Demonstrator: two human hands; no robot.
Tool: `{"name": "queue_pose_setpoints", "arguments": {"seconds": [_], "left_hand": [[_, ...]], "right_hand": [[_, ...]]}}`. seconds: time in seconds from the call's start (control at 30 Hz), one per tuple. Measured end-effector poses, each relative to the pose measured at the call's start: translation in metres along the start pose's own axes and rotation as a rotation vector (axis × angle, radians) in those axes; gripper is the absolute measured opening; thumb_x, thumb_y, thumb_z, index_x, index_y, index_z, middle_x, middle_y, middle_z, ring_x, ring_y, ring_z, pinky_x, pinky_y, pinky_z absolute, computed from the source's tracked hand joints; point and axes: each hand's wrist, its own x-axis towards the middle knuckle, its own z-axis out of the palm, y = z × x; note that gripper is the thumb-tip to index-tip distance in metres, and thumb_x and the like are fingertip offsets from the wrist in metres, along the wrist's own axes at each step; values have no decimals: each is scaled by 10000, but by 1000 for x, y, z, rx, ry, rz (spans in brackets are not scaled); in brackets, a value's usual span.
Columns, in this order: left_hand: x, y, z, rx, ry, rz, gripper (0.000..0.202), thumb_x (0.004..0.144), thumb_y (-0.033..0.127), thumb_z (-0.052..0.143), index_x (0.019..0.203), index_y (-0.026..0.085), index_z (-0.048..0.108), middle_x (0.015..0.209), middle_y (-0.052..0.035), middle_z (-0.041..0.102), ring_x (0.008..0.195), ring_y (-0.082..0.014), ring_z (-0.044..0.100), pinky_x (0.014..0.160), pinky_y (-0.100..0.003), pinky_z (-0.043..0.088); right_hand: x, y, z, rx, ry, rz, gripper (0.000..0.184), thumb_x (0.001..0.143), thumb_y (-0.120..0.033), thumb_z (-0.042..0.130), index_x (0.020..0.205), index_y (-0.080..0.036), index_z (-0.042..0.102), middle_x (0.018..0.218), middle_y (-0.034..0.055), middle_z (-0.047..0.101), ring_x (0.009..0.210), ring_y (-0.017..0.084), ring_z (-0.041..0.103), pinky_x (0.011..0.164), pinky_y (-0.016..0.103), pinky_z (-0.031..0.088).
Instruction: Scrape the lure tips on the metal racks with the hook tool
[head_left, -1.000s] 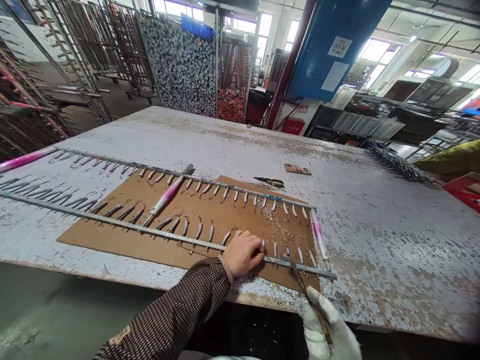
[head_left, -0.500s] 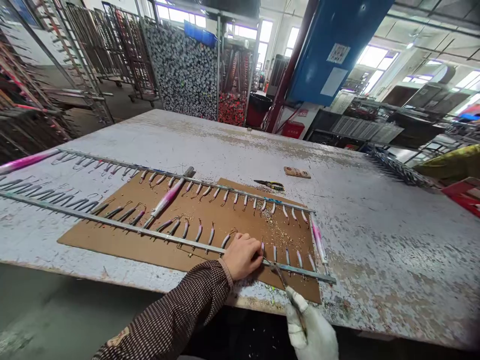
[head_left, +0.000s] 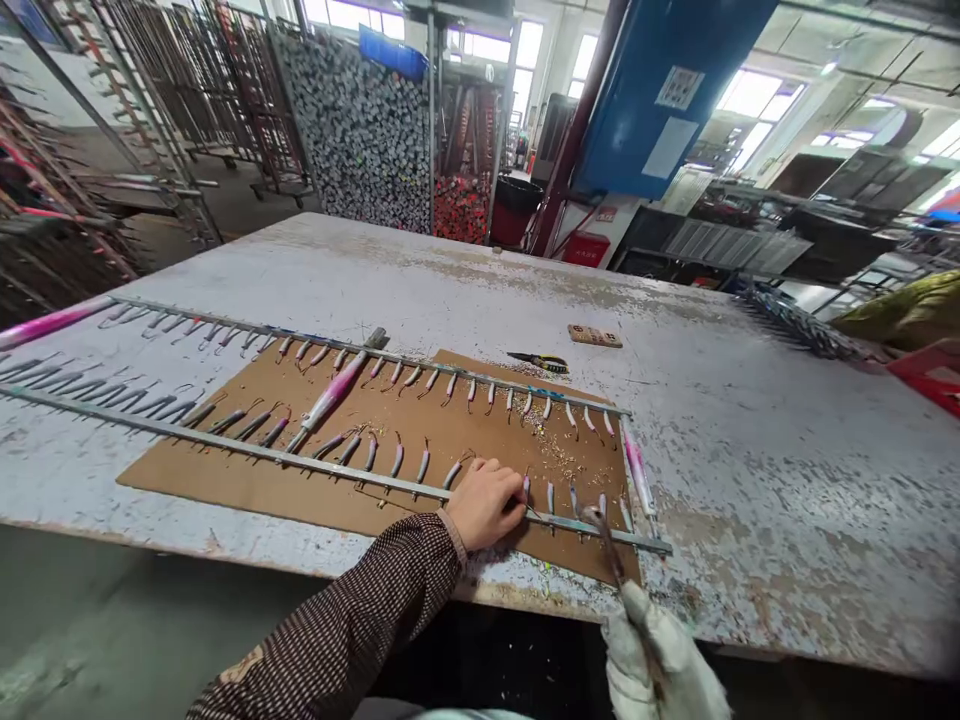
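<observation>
A metal rack with two long rails lies on the table. Its near rail (head_left: 330, 467) carries small curved grey-and-pink pieces (head_left: 424, 465) with thin wire ends, and similar pieces hang from the far rail (head_left: 420, 366). My bare left hand (head_left: 487, 505) is closed over the near rail right of centre, and what its fingers pinch is mostly hidden. A thin wire shows beside the fingertips. My right hand (head_left: 660, 650), in a white glove, grips a pair of pliers (head_left: 613, 555) by the handles. The pliers' head overlaps the near rail near its right end.
Brown cardboard (head_left: 225, 465) lies under part of the rack, scattered with chips. Beyond are yellow-and-black cutters (head_left: 538, 362) and a small wooden block (head_left: 595, 336). Pink-and-white crossbars (head_left: 330, 403) join the rails. A blue cabinet (head_left: 660, 100) stands behind the table (head_left: 465, 285).
My right hand has moved the pliers right along the near rail, away from my left hand. My left hand has stayed nearly in place.
</observation>
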Motion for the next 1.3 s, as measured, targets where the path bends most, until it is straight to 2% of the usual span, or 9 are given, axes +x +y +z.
{"name": "queue_pose_setpoints", "arguments": {"seconds": [0.13,0.3,0.47,0.6,0.73,0.87,1.07,1.2,1.3], "left_hand": [[1,-1,1,-15,-24,-3,68,935,254,696,902,231,641,964,-11,728,982,-231,576,902,-384,336],[1,-1,-1,-19,-22,-5,76,947,266,692,902,232,641,978,-7,730,987,-228,577,907,-382,335],[1,0,-1,-21,-44,-10,72,935,259,701,902,231,644,966,-4,727,986,-225,578,902,-380,335],[2,-1,0,-32,-21,0,68,945,251,686,898,229,642,969,-9,731,976,-225,582,908,-382,336],[2,-1,-1,-46,-48,-11,62,931,243,704,908,229,648,974,-8,732,988,-227,588,903,-382,341],[2,0,-3,-46,-43,-15,61,936,252,704,905,228,656,982,-9,735,1000,-230,595,913,-384,344],[2,0,-3,-49,-61,-25,71,933,256,714,899,227,657,980,-11,740,998,-234,596,912,-387,343],[2,-1,-2,-31,-48,-20,75,950,277,705,915,227,663,988,-11,742,1006,-235,599,924,-392,346],[2,-1,-2,-33,-50,-28,79,942,268,715,910,224,657,987,-10,743,997,-232,602,922,-389,349]], "right_hand": [[5,-2,3,-91,-115,-85,349,1049,-371,579,1341,-259,733,808,34,795,596,190,731,572,280,592],[2,-9,6,-96,200,49,477,988,-346,680,1463,-331,639,1053,89,809,868,312,786,747,433,660],[8,-8,7,-101,-101,-82,348,1047,-357,569,1350,-289,728,898,63,806,725,231,770,676,314,639],[8,-6,4,-123,69,-32,446,1021,-304,634,1466,-261,631,1048,97,807,864,259,780,755,349,643],[8,-3,4,-118,-89,-107,344,1035,-323,607,1358,-259,708,908,40,814,659,188,751,636,277,629],[3,-1,3,-130,9,-9,417,1033,-296,592,1427,-174,654,1078,120,814,859,253,793,727,330,656],[10,-4,7,-142,-135,-99,347,1041,-324,569,1342,-228,711,789,30,779,592,179,723,577,257,589],[12,-7,3,-124,88,-91,417,995,-237,657,1409,-205,629,1066,109,817,872,261,793,769,348,636],[12,-9,4,-160,-90,-139,359,1040,-308,587,1372,-208,681,968,93,823,755,232,782,678,311,622]]}}
